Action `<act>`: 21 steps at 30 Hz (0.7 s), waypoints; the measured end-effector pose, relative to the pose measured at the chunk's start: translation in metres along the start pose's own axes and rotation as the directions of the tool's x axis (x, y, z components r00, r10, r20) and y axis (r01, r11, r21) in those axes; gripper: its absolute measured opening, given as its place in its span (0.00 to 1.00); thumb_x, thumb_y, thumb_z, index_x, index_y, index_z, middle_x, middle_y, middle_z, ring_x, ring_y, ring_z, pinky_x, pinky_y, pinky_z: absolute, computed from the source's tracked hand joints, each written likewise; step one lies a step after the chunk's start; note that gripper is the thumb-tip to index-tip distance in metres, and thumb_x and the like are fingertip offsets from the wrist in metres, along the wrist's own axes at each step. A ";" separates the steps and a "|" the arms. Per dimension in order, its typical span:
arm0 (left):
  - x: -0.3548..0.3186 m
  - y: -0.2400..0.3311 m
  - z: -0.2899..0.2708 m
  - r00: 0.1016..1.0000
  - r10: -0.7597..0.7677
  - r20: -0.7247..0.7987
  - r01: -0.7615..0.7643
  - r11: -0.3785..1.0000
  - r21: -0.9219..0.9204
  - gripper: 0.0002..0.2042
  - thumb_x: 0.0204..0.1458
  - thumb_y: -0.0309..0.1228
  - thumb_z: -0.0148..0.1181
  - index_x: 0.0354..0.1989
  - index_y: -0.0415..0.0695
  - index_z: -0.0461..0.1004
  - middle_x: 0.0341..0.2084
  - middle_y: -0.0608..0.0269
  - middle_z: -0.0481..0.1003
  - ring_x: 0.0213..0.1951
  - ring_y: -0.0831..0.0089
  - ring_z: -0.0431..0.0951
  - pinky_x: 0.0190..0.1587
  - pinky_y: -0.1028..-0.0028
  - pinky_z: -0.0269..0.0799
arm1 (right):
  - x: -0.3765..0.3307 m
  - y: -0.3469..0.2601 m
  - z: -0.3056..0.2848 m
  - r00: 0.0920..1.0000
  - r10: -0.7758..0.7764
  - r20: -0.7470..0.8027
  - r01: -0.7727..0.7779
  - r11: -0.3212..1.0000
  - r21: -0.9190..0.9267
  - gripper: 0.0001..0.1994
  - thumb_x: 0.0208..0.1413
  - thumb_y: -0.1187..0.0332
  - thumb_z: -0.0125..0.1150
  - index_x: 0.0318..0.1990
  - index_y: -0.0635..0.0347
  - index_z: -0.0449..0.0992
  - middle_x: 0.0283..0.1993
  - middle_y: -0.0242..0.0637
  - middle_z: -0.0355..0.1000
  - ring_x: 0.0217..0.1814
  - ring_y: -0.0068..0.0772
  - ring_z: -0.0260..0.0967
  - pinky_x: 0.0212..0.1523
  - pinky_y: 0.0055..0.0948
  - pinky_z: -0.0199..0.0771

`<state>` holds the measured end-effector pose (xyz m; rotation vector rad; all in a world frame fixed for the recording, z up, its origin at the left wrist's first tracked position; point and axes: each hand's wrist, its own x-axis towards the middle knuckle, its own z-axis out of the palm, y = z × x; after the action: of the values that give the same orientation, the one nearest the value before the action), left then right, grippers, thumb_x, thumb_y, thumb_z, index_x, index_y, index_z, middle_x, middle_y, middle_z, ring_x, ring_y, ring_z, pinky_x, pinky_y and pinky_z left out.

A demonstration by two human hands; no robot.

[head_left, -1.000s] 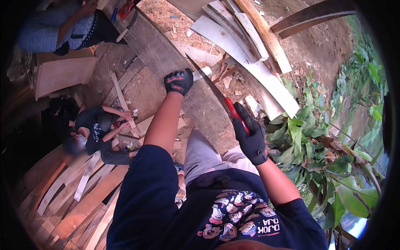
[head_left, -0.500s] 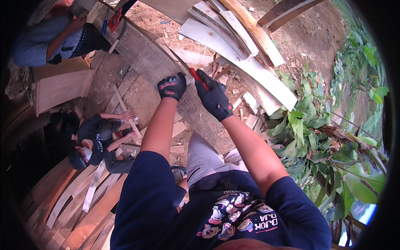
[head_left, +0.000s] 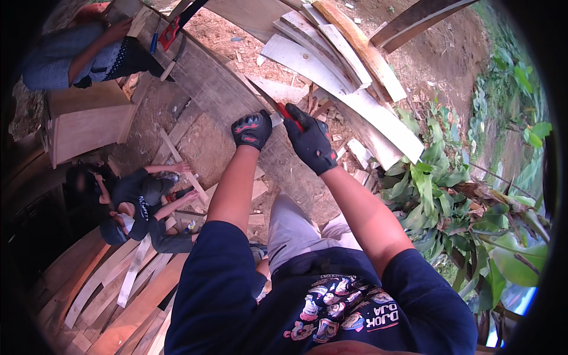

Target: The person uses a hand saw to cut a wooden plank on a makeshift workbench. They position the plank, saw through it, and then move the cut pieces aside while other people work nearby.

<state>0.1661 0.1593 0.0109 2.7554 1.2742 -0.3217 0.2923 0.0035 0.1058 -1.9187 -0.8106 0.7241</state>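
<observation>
The right hand (head_left: 309,139) grips a red-handled saw (head_left: 281,109), blade toward half past ten; the left hand (head_left: 252,130) closes on a wood piece (head_left: 276,119) (only its end shows) over the worktop (head_left: 204,83). Boards (head_left: 340,83) lie toward two o'clock.

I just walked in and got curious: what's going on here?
A person is working at a long plank. The black-gloved right hand grips a red-handled saw close beside a small pale piece of wood. The left hand, gloved too, holds that piece against the plank. A second saw lies toward the plank's far end, and pale boards lie piled to the right.
</observation>
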 end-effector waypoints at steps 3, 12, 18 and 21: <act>0.000 0.010 -0.021 0.997 0.023 0.071 -0.018 0.997 -0.069 0.20 0.66 0.41 0.44 0.38 0.47 0.85 0.36 0.52 0.85 0.40 0.47 0.86 0.44 0.49 0.80 | 0.037 0.004 0.024 0.998 0.047 0.047 -0.047 0.999 0.004 0.23 0.68 0.54 0.57 0.65 0.54 0.78 0.50 0.59 0.81 0.56 0.64 0.78 0.58 0.50 0.76; -0.002 0.001 -0.005 0.997 -0.048 0.063 0.048 0.999 -0.006 0.17 0.64 0.39 0.47 0.37 0.49 0.85 0.34 0.51 0.85 0.38 0.48 0.87 0.42 0.51 0.81 | -0.137 -0.030 -0.105 0.992 0.075 0.103 -0.078 0.997 0.029 0.22 0.69 0.64 0.61 0.68 0.58 0.75 0.60 0.54 0.80 0.60 0.50 0.81 0.60 0.42 0.78; -0.002 0.002 -0.005 0.996 -0.028 0.083 0.030 0.999 -0.027 0.21 0.66 0.41 0.45 0.34 0.48 0.86 0.34 0.51 0.85 0.37 0.49 0.87 0.42 0.51 0.81 | -0.060 -0.027 -0.063 0.997 -0.030 0.074 0.033 0.999 -0.038 0.22 0.68 0.61 0.61 0.65 0.58 0.77 0.53 0.60 0.81 0.54 0.57 0.82 0.56 0.43 0.79; 0.001 0.008 -0.024 0.999 -0.008 0.051 0.012 0.998 -0.068 0.19 0.66 0.42 0.48 0.36 0.48 0.85 0.33 0.52 0.85 0.37 0.49 0.87 0.42 0.52 0.80 | 0.021 -0.003 0.011 0.996 0.034 0.084 -0.030 0.998 -0.049 0.24 0.67 0.56 0.59 0.65 0.56 0.78 0.53 0.59 0.80 0.55 0.60 0.80 0.58 0.48 0.77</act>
<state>0.1765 0.1592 0.0342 2.6674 1.2629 -0.3406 0.2959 0.0266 0.1004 -1.9584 -0.8574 0.8169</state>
